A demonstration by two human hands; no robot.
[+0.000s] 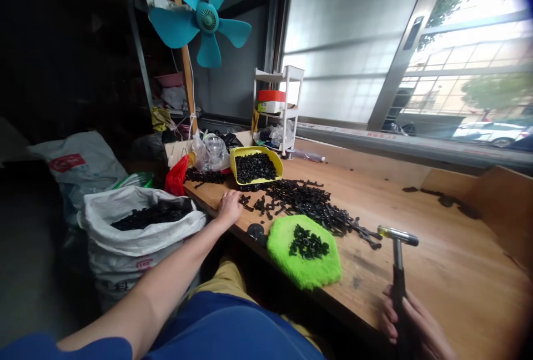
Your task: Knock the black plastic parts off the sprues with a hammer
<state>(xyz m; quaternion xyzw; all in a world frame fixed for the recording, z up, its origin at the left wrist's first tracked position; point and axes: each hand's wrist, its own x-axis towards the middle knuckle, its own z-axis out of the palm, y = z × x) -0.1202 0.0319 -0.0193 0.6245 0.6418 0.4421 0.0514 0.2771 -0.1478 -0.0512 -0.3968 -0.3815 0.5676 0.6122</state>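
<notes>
My right hand (406,315) is wrapped round the dark handle of a small two-faced hammer (398,254), held upright over the table's right front. Its metal head has a clear yellowish face on the left and a dark one on the right. At the table's front edge, my left hand (230,208) rests with fingers bent together beside small black plastic pieces (246,202); whatever they hold is hidden. Between the hands lies a fuzzy bright green pad (283,243) bearing a little heap of black parts (308,242). Behind it spreads a pile of black plastic strips (310,199).
A yellow scoop-shaped tray (280,164) of small black parts stands behind the pile. Left of the wooden table (449,254) is an open white sack (104,238) with black material. A white shelf rack (287,93) stands at the back; a blue-bladed fan (207,17) hangs above.
</notes>
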